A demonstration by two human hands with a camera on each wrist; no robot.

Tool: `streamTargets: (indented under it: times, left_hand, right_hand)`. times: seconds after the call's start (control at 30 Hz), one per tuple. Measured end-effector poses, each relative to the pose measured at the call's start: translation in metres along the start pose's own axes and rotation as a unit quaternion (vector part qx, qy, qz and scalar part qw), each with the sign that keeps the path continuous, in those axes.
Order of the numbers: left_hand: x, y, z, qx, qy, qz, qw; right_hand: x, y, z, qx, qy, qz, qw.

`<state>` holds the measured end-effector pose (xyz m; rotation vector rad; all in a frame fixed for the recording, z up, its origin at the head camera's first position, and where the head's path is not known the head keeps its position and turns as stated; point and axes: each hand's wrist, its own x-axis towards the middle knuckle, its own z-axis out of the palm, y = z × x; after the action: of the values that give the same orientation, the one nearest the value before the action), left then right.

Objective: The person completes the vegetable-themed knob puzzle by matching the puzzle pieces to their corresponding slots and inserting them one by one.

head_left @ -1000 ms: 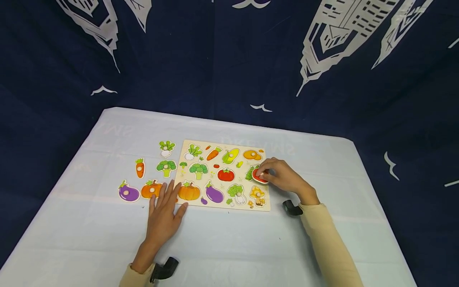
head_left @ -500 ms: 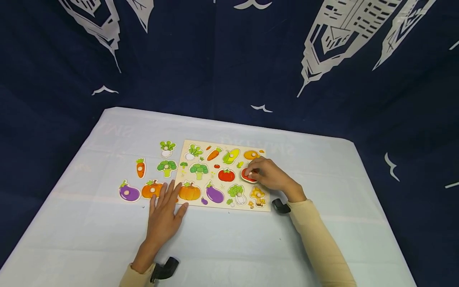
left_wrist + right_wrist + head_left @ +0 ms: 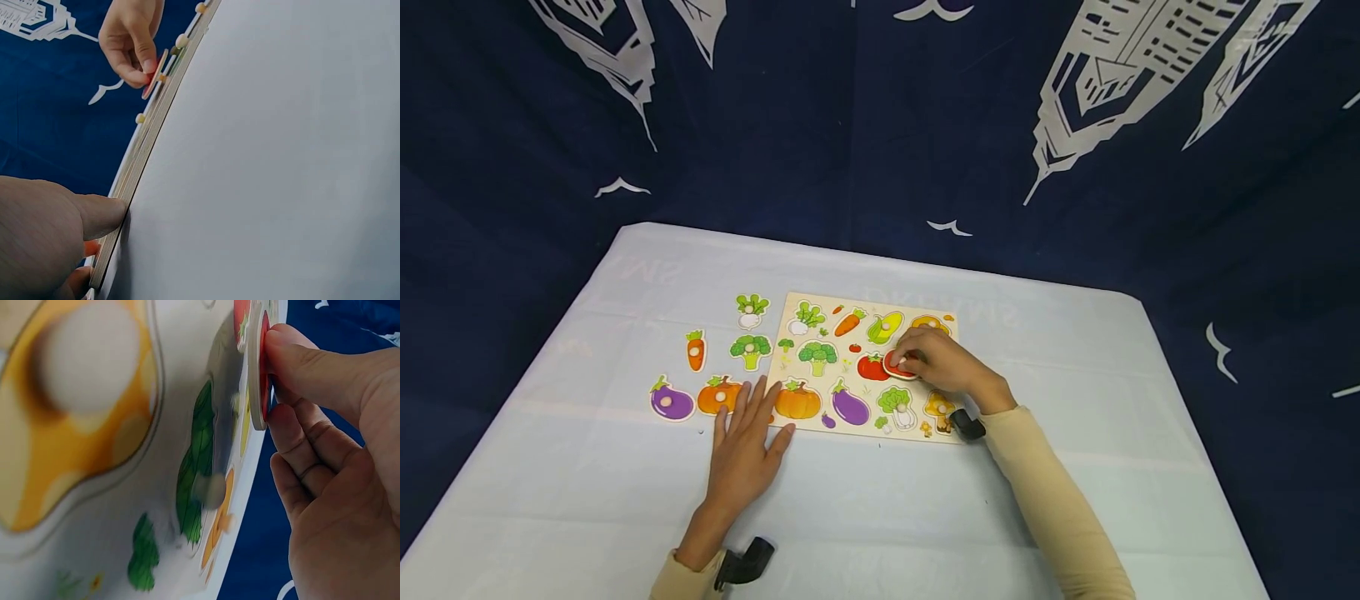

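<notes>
My right hand pinches a red tomato puzzle piece between thumb and fingers. The piece is tilted and held just above the wooden puzzle board, beside the board's printed tomato. My left hand lies with its fingers spread at the board's lower left corner, its thumb against the board's edge. Partly under the left fingers is a pumpkin piece. In the right wrist view, a knobbed mushroom piece and green peas or a similar green piece sit on the board.
Left of the board lie loose knobbed pieces: an eggplant, a carrot, a broccoli and a white radish. Seated on the board are a corn piece and a bok choy piece. A white cloth covers the table.
My right hand has carried the tomato piece leftward across the board, from over the green piece to beside the printed tomato. The left hand stays in place.
</notes>
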<state>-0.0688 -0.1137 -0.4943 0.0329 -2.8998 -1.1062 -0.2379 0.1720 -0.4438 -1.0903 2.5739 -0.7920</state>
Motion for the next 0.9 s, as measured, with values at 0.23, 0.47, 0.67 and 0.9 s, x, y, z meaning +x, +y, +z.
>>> streamTargets:
  times: [0.23, 0.47, 0.67, 0.9]
  left_hand:
    - [-0.001, -0.001, 0.000, -0.004, 0.006, 0.004, 1.0000]
    - [0.000, -0.002, 0.001, -0.004, 0.019, 0.011, 0.9998]
    - [0.001, -0.002, 0.001, -0.005, 0.011, 0.007, 0.9999]
    - [0.001, -0.003, 0.001, -0.001, 0.010, 0.009, 0.9999]
  right_hand:
    - [0.013, -0.007, 0.005, -0.006, -0.023, -0.006, 1.000]
    - [0.024, -0.013, 0.010, -0.031, -0.028, -0.013, 0.999]
    - [0.031, -0.016, 0.015, -0.036, -0.038, -0.023, 0.998]
    - [0.034, -0.017, 0.022, -0.036, -0.044, -0.016, 0.998]
